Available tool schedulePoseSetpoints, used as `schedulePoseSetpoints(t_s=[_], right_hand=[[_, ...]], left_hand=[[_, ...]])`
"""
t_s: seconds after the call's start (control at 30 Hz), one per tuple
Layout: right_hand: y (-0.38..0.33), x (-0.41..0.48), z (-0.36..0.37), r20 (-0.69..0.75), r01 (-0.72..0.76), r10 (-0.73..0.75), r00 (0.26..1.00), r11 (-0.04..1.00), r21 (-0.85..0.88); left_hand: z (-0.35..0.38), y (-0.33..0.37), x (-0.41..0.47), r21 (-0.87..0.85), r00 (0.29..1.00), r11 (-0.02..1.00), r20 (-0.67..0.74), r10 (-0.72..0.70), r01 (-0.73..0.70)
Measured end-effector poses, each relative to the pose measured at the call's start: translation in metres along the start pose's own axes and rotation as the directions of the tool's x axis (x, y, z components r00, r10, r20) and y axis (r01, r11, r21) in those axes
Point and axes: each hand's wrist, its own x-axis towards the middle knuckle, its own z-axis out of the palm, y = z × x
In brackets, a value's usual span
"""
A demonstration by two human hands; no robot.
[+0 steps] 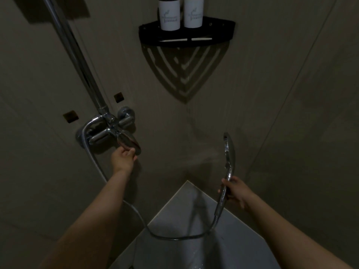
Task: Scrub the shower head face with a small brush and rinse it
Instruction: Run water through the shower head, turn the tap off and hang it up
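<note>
A chrome hand shower head (229, 148) stands upright at centre right, its face turned left toward the wall corner. My right hand (236, 191) grips its handle from the right. A faint spray seems to leave the face toward the left. My left hand (124, 158) holds the chrome mixer lever (128, 141) from below, fingers curled at its tip. The metal hose (174, 236) loops from the handle down and back to the mixer valve (104, 131). No brush is in view.
A chrome riser pipe (77, 55) climbs the left wall from the mixer. A black corner shelf (186, 38) at the top carries two white-labelled bottles (169, 14). The pale, wet shower floor (194, 230) lies below between my arms. The room is dim.
</note>
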Motion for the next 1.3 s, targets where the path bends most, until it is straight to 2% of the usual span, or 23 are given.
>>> schedulePoseSetpoints(t_s=[0.27, 0.57, 1.0, 1.2, 1.3], right_hand=[[0.000, 0.005, 0.001, -0.002, 0.005, -0.005, 1.000, 1.000, -0.008], [0.000, 0.011, 0.002, 0.011, 0.045, -0.044, 0.999, 0.997, -0.063], [0.002, 0.016, 0.006, 0.021, 0.013, -0.012, 1.000, 0.999, -0.046], [-0.002, 0.012, 0.005, 0.057, 0.008, -0.008, 0.998, 1.000, 0.002], [-0.005, 0.011, 0.004, 0.065, 0.029, -0.026, 0.998, 0.999, -0.037]], left_hand=[[-0.003, -0.008, 0.006, 0.038, 0.999, 0.998, 0.000, 0.045, -0.045], [-0.008, -0.020, 0.021, 0.231, 0.987, 0.963, -0.054, 0.153, -0.137], [-0.009, -0.022, 0.022, 0.239, 0.989, 0.962, -0.032, 0.146, -0.134], [-0.007, -0.022, 0.018, 0.176, 0.992, 0.979, -0.051, 0.116, -0.105], [-0.007, -0.023, 0.017, 0.171, 0.992, 0.980, -0.057, 0.114, -0.103]])
